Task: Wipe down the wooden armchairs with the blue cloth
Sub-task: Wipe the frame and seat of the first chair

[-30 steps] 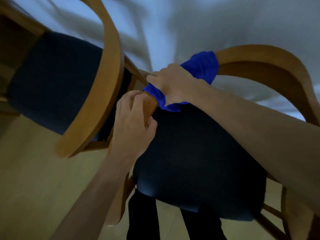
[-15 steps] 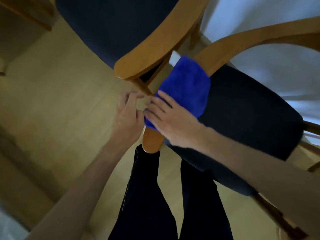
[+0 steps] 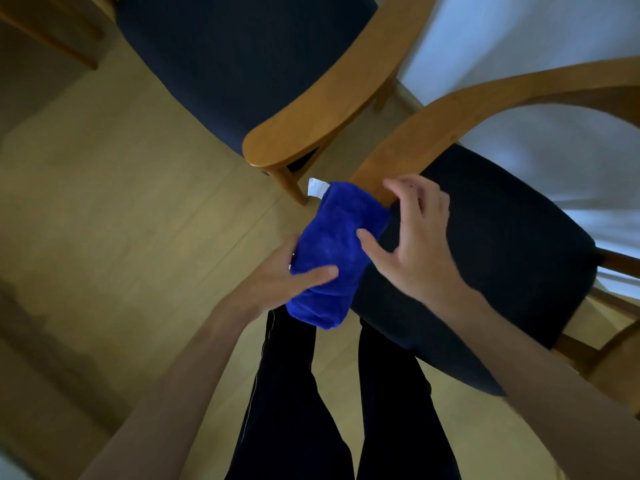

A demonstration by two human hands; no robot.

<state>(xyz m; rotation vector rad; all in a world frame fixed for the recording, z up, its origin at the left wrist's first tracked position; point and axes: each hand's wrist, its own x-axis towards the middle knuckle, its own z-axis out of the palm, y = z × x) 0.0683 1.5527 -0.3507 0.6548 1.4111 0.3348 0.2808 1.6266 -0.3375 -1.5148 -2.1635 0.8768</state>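
While the blue cloth (image 3: 337,254) is draping over the front end of the near armchair's armrest (image 3: 433,129), the head view is showing a handover taking place. Half a second ago the right hand was pressing the cloth against the wood; now the right hand (image 3: 415,237) is lifting off, fingers spread wide and holding nothing, and the left hand (image 3: 277,278) is gripping the cloth, thumb lying across it. I am judging that the left hand is taking over the wiping of this armrest tip. The second armchair (image 3: 311,126) is standing just beside, untouched. The armrest end is lying hidden under the cloth, the left fingers are tucking out of sight behind it, and both chairs are running off frame.
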